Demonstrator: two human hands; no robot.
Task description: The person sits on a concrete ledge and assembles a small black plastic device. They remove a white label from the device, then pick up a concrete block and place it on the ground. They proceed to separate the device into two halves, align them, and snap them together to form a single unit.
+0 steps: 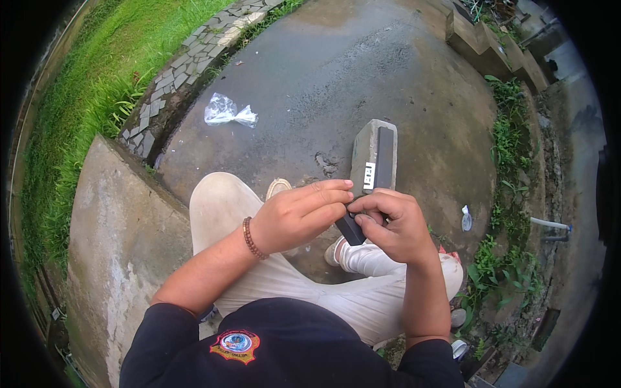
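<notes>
Over my lap, both hands meet at a small black rectangular block [350,230]. My left hand [301,213], with a beaded bracelet [250,238] on its wrist, lays its fingers along the block's far end. My right hand [398,223] pinches at the block's top with thumb and bent forefinger; whatever is between those fingertips is mostly hidden. Just beyond the hands stands a grey concrete block [364,145]. A long dark bar [386,155] lies along its top, beside a small white piece [369,176] with dark marks.
A crumpled clear plastic bag [223,111] lies on the damp concrete ground [297,77] ahead to the left. Smaller clear plastic [466,218] lies at right, near weeds [501,258] and a white pipe [550,224]. A low concrete ledge [119,239] borders the left.
</notes>
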